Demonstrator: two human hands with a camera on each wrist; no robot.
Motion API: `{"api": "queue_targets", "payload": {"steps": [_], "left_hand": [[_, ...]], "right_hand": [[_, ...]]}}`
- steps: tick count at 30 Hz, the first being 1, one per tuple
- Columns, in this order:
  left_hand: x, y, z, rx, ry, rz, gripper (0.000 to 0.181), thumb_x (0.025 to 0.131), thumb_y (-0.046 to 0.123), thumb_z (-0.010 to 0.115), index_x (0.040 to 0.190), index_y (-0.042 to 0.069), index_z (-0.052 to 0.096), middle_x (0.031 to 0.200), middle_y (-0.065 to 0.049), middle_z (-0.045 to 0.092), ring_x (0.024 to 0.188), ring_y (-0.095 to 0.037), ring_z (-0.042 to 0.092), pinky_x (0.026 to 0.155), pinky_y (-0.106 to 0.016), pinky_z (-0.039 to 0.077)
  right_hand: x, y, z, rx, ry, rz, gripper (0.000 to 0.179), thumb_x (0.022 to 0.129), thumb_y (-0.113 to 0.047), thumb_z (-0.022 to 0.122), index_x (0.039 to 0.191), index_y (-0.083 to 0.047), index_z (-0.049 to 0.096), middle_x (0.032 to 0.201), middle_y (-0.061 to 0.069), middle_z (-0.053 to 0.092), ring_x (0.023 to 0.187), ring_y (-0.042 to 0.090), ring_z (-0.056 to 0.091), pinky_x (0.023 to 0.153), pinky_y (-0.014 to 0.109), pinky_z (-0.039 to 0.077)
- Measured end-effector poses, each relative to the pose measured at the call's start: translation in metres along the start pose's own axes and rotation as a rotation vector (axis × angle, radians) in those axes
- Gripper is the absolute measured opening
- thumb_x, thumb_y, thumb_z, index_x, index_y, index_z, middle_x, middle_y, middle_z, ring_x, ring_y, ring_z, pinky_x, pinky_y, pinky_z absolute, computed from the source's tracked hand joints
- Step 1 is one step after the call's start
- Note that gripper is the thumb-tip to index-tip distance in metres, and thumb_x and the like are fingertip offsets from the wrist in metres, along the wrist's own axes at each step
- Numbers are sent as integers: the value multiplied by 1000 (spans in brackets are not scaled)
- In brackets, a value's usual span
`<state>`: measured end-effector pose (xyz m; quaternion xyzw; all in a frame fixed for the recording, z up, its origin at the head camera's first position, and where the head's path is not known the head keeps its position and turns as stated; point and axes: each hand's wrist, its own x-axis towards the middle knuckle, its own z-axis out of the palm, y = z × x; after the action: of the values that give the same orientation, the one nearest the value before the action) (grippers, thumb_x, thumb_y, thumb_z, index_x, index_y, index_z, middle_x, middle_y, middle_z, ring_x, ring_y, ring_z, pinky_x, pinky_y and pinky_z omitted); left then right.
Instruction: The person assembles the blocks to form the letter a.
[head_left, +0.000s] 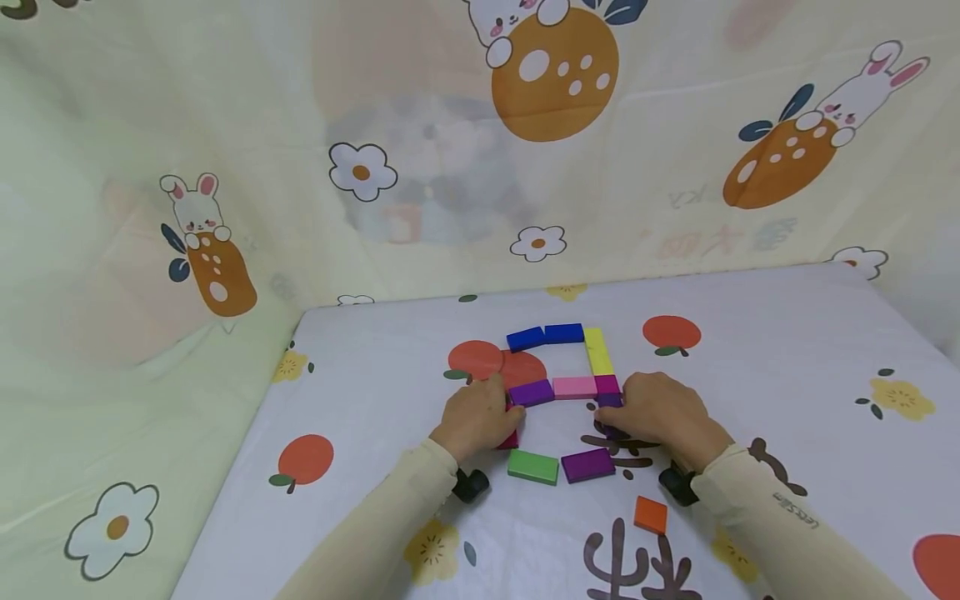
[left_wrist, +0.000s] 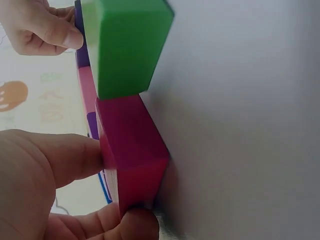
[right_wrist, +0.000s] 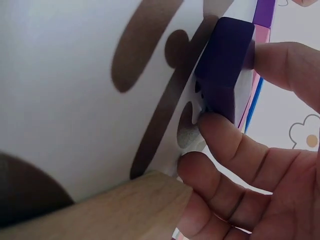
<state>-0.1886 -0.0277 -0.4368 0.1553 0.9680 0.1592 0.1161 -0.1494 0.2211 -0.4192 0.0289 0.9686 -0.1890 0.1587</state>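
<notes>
Fingers pinch two blocks: a crimson rectangular block (head_left: 511, 439) in the left hand (head_left: 480, 417), a dark indigo rectangular block (head_left: 610, 401) in the right hand (head_left: 663, 412).
In the head view, a purple rectangular block (head_left: 531, 392), a pink oblong block (head_left: 574, 388) and a small magenta block (head_left: 607, 384) line up between the hands; a yellow oblong block (head_left: 599, 353) and two blue rectangular blocks (head_left: 564, 333) lie beyond. On the hands' near side sit a green rectangular block (head_left: 533, 467), a violet rectangular block (head_left: 588, 466) and, nearest, an orange square block (head_left: 651, 515). In the left wrist view, thumb and fingertips grip the crimson block just beside the green one. In the right wrist view, thumb and forefinger narrowly hold the indigo block.
</notes>
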Motion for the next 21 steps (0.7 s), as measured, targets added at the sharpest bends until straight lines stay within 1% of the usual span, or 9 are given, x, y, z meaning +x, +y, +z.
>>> {"api": "queue_targets", "payload": {"steps": [2,4,7,9,11,15,17,21], "left_hand": [[-1,-1,-1,-7,-4,3,29,99,35,68,100,9,56,67,-3,54,58,-17,54,52,-28,41],[-3,-2,-1,-8,-5,-2,34,98,40,69,106,8,59,72,-2,56,63,-16,56,55,-28,43],[-7,-4,-3,9,-6,-22,51,95,51,70,117,6,61,77,-2,59,69,-17,57,58,-30,46],[-10,-6,-5,18,-7,-31,62,92,57,70,125,5,62,78,-2,60,71,-18,58,59,-30,46],[-14,-7,-5,22,-13,-36,63,91,60,70,121,5,64,74,-3,59,68,-18,58,57,-30,45],[-18,-9,-4,-4,-21,-29,53,89,59,72,104,8,68,65,-1,53,60,-16,54,54,-28,38],[-18,-9,-3,-20,-21,-30,49,90,58,73,95,10,66,62,0,50,57,-15,52,52,-28,36],[-19,-11,-2,-69,-11,-37,45,91,55,73,85,11,63,59,1,45,53,-14,49,50,-27,32]], "right_hand": [[0,1,0,4,1,4,42,90,-44,75,77,-7,63,62,5,51,60,20,53,54,28,37],[0,1,1,11,0,13,42,90,-45,75,78,-6,63,63,6,52,60,20,54,55,29,37],[0,2,1,18,-4,25,43,90,-45,75,80,-5,64,65,6,53,61,20,54,55,29,38],[0,3,1,21,-4,24,43,90,-45,75,81,-5,64,65,7,53,61,21,54,55,29,38],[-1,3,1,20,-2,15,43,90,-46,74,81,-5,64,65,7,53,61,20,54,55,29,38],[-4,5,0,20,1,0,46,90,-49,74,78,-6,62,65,6,51,61,20,52,55,30,36],[-5,5,0,23,-2,0,48,89,-50,74,76,-7,61,64,6,50,61,20,52,55,30,36],[-7,6,0,40,-4,0,50,87,-53,77,75,-8,60,64,5,52,62,20,52,55,30,35]]}}
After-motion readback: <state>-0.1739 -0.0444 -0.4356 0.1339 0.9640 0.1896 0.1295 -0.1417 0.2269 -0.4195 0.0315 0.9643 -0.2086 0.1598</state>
